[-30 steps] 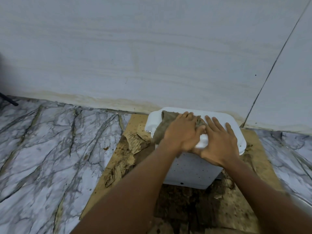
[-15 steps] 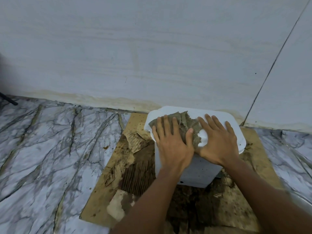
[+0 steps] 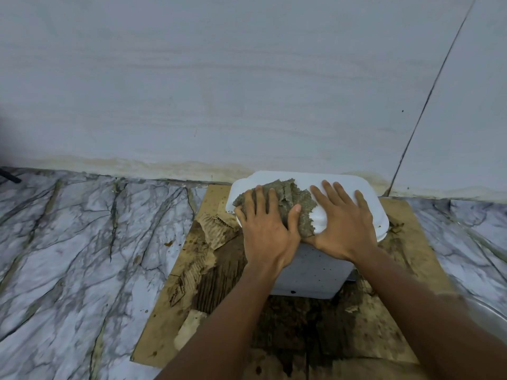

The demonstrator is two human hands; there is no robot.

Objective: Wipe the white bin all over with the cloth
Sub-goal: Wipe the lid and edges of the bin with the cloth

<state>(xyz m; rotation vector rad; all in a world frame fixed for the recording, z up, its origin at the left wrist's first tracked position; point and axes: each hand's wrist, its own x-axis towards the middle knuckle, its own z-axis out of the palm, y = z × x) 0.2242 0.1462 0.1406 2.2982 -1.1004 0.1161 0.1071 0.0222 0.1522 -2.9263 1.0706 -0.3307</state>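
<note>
Left hand (image 3: 264,231) is flat, fingers straight and a bit spread, pressing down on a ragged grey-green cloth (image 3: 295,204). It's not gripping it, just palm and fingers on top, with the thumb lying across the cloth's middle. The cloth is bunched up and pokes out past the fingertips toward 1 o'clock.

Right hand (image 3: 344,226) sits at 3 o'clock of the left one, also flat with straight fingers, resting on bare lid just beside the cloth. Its thumb runs by the cloth's lower edge, can't tell if they touch.

Both hands are on top of the white rectangular plastic bin (image 3: 315,272), which stands upright with its lid on, toward 4 o'clock from the middle of the view. The cloth covers the lid's 9 o'clock half. The bin's near side wall has small dark specks.

The bin stands on a soggy, torn brown cardboard sheet (image 3: 164,333). It's dark and wet at 6 o'clock of the bin, with the top layer peeled off the ribs at 8 o'clock.

The cardboard lies on a white, dark-veined marble bench (image 3: 82,242) that spreads off to 9 o'clock and shows again at 3 o'clock.

At 12 o'clock of the bin is a pale grey tiled wall (image 3: 247,78) with a yellowish stain along its foot. The bin's back edge is close to it, can't tell if touching.
</note>
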